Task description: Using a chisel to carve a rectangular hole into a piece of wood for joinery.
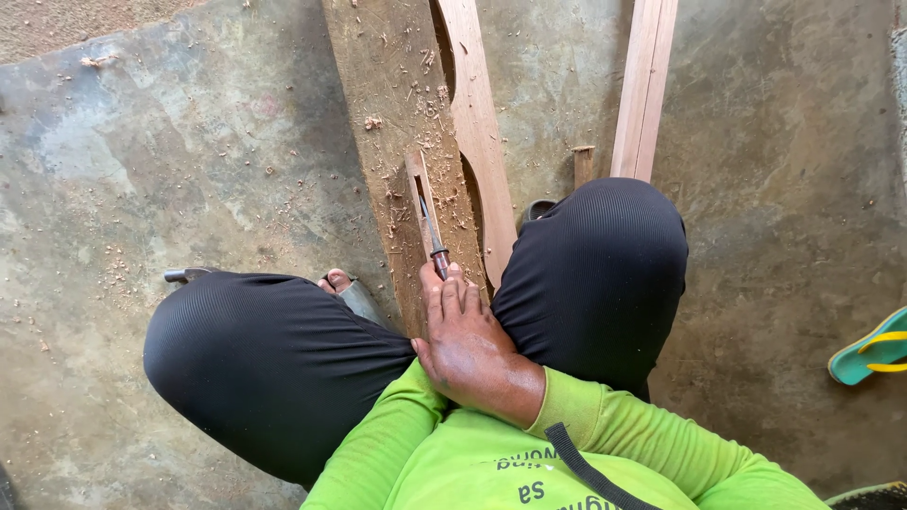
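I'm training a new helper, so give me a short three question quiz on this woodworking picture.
1. True or false: the chisel has its tip in a slot cut into the plank.
2. Which hand can be seen gripping the chisel: the right hand or the left?
3. What lies at the right edge of the concrete floor? A) a hammer B) a green and yellow sandal C) a saw

Key
1. True; the blade sits in the narrow slot, with wood chips scattered around it.
2. The right hand; the left is hidden beneath it.
3. B
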